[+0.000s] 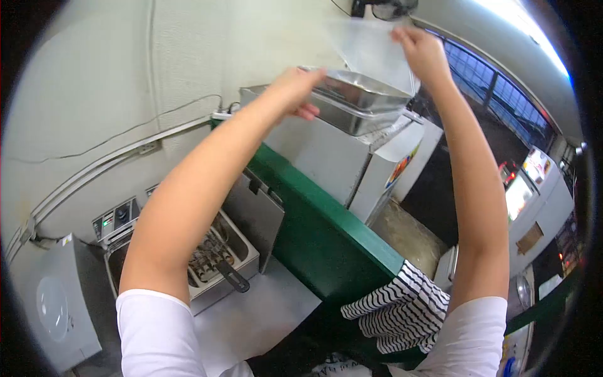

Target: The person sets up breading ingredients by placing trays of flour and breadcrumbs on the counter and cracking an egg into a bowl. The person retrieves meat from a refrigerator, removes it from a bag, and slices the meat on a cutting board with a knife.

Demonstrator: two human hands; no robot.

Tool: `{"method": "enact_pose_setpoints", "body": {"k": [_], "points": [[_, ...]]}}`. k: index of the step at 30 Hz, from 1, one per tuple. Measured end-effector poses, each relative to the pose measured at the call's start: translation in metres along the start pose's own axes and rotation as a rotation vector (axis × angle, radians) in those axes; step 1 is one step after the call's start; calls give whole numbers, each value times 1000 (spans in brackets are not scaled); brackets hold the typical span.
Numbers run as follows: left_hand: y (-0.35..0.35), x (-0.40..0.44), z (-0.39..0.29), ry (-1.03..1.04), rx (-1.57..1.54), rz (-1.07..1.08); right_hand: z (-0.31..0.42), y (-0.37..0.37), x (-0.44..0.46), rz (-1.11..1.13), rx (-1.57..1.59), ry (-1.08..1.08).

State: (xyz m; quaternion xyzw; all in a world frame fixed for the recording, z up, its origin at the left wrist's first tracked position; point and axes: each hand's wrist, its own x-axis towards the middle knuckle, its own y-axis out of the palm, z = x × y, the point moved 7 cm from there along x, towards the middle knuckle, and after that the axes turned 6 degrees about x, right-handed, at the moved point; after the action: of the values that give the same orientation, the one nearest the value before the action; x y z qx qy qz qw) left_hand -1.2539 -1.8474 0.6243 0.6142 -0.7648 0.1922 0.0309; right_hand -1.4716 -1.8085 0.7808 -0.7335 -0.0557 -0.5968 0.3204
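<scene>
My right hand (419,51) is raised at the upper right, its fingers pinching the edge of a translucent plastic lid or sheet (377,53), blurred and tilted up. Below the sheet, two rectangular steel pans (364,119) sit stacked on a white freezer-like cabinet (314,135). At the left end of the upper pan (370,94), my left hand (295,94) has its fingers curled around the rim. The hand covers that corner, and the pan's contents are hidden from this angle.
A deep fryer (242,242) with a black-handled basket (232,276) stands at lower left, its grey lid (254,207) upright. A green partition (326,201) runs diagonally beside it, with a striped cloth (402,308) over its end. A wall fan (392,9) is above.
</scene>
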Motion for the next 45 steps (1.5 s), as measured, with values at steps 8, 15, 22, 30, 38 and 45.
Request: {"method": "enact_pose_setpoints", "body": {"k": [8, 15, 22, 30, 38, 45], "points": [[-2, 69, -11, 42, -26, -171, -155, -74, 5, -238, -538, 531], [-12, 66, -13, -6, 27, -270, -274, -50, -102, -347, -111, 908], [-64, -2, -26, 58, 180, -434, -389, 86, -200, -185, 487, 1284], [-118, -144, -35, -22, 259, -653, -368, 146, -160, 550, -465, 592], [-121, -346, -35, -162, 318, -811, -20, 82, -94, 504, 507, -40], [-53, -528, 13, -313, 187, -885, 63, 89, -105, 394, 82, -105]]}}
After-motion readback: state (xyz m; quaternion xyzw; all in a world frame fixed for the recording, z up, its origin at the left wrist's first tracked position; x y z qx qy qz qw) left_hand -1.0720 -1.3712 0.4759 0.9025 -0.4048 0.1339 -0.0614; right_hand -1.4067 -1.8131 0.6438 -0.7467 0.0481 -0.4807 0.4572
